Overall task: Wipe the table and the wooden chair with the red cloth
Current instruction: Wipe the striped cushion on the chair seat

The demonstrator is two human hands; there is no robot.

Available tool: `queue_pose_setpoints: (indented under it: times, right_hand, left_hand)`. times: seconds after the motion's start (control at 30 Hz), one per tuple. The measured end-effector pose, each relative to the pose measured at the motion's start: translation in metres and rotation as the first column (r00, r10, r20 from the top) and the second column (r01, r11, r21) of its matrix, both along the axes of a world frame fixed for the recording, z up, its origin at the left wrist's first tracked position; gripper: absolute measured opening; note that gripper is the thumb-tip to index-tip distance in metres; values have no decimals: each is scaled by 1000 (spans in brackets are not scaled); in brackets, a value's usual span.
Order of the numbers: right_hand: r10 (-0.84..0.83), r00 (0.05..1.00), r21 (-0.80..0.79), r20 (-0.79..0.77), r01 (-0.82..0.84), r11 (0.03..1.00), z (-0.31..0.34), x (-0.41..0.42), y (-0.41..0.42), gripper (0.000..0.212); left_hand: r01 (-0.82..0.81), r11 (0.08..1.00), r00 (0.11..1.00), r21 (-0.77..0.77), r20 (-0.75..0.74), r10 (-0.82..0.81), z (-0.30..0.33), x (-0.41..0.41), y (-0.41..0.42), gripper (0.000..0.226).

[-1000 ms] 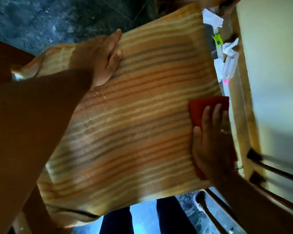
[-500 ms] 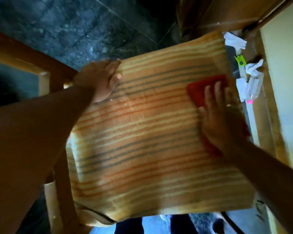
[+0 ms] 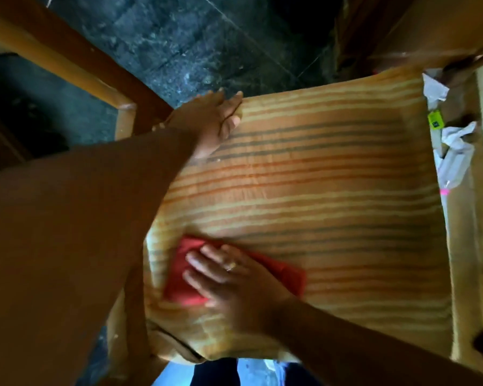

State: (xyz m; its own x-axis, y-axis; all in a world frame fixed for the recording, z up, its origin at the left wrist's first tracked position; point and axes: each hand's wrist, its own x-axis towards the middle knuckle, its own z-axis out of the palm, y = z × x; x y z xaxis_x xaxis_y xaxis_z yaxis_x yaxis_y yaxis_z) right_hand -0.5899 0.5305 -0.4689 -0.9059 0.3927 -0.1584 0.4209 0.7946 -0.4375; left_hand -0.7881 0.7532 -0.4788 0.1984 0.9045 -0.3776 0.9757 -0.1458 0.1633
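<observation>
A: Quick pass — where's the red cloth point(image 3: 234, 277)?
B: Lower centre-left of the frame, flat on the striped cushion point(image 3: 332, 196), near the cushion's left edge. Right hand point(image 3: 234, 285) lies on top of it, palm down, fingers point(image 3: 198, 260) spread apart and pointing left, pressing the cloth flat. Not clamped on it, just pressing. There's a ring on one finger.
A: Left hand?
B: Left hand point(image 3: 215, 121) sits upper centre, on the cushion's top-left corner. Fingers together, laid flat across the fabric edge, thumb tucked beside them. Open palm, nothing held. The forearm fills most of the left half of the frame.
A: Cushion details?
B: Orange-yellow with horizontal stripes — dark grey bands, reddish bands, pale ones. It covers the seat; a piping seam shows at the lower-left corner.
A: Chair?
B: Wooden chair point(image 3: 67, 59) frame shows as a brown rail running diagonally from the upper left, ending at a corner joint just left of the left hand. More wood runs down the right side of the frame.
A: Anything else?
B: Dark speckled floor point(image 3: 195, 43) at top centre. Along the right edge, beside the cushion, crumpled white paper point(image 3: 457, 137), a small yellow-green tag point(image 3: 435, 121) and a clear plastic item with a pink tip point(image 3: 449, 174). Can't tell what that item is. Bottom centre is bluish and blurred, with dark shapes.
</observation>
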Motion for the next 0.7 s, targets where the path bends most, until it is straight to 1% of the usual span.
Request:
queue_pose_setpoints:
  times: [0.03,0.07,0.1,0.13,0.17,0.2,0.23,0.27,0.3,0.33,0.37,0.4,0.43,0.47,0.5,0.53,0.57,0.6,0.63,0.67,0.7]
  right_hand:
    - [-34,997,70,63,29,997,0,19,15,52]
    - [-111,986,139,123,94,986,-1,38,38,55]
    - [-248,955,188,160,217,958,-1,56,64,58]
    - [-410,894,216,183,370,904,-1,74,93,59]
    - [-555,808,240,197,509,827,0,87,120,58]
    - [-646,732,268,214,592,760,1,97,145,58]
    - [-685,691,291,228,624,726,1,97,165,58]
    - [-706,663,299,250,640,708,2,87,179,59]
    - [-722,651,312,235,653,691,3,70,188,60]
    - [-709,676,318,202,639,700,4,47,192,59]
    - [-629,760,311,164,565,764,4,22,188,59]
    - [-449,878,290,162,393,873,2,-6,179,59]
    - [-209,965,258,156,164,952,0,-30,165,62]
    - [10,987,211,158,-43,977,-1,-47,152,64]
    - [149,973,183,178,-181,966,0,-55,147,62]
    - [213,958,194,194,-250,949,2,-56,155,59]
    - [201,960,273,197,-250,929,0,-53,172,58]
    - [99,971,333,216,-168,928,-4,-48,193,58]
    - [-88,967,361,239,-5,932,-8,-40,217,58]
    - [-297,922,374,250,191,907,-10,-29,241,57]
    - [-459,856,351,238,365,862,-10,-18,259,57]
  left_hand:
    - [-35,995,999,98,-37,39,4,6,-15,58]
    - [-117,973,991,199,-44,128,8,12,-37,58]
    - [-240,931,967,275,-13,253,9,21,-68,60]
    - [-390,870,917,302,45,395,10,31,-105,62]
    - [-527,804,847,277,98,522,10,43,-145,65]
    - [-619,751,784,231,124,608,8,58,-182,69]
    - [-661,724,750,196,127,649,6,69,-210,73]
    - [-675,719,738,166,121,664,2,76,-230,75]
    - [-677,721,736,150,105,669,-4,78,-238,77]
    - [-679,720,733,145,88,674,-10,78,-240,79]
    - [-681,717,731,150,82,677,-15,76,-240,81]
    - [-677,717,734,168,86,673,-20,74,-239,82]
    - [-665,722,744,192,89,662,-23,72,-239,82]
    - [-653,729,754,205,88,651,-26,72,-241,82]
    - [-645,735,761,209,89,642,-27,72,-243,81]
    - [-639,740,767,211,94,635,-28,73,-244,79]
    - [-635,738,769,229,100,631,-29,73,-245,79]
    - [-633,731,769,254,101,631,-31,72,-244,78]
    - [-630,726,770,276,98,631,-32,72,-243,78]
    - [-628,722,770,290,97,631,-33,72,-242,77]
    - [-625,722,773,296,103,627,-34,73,-241,77]
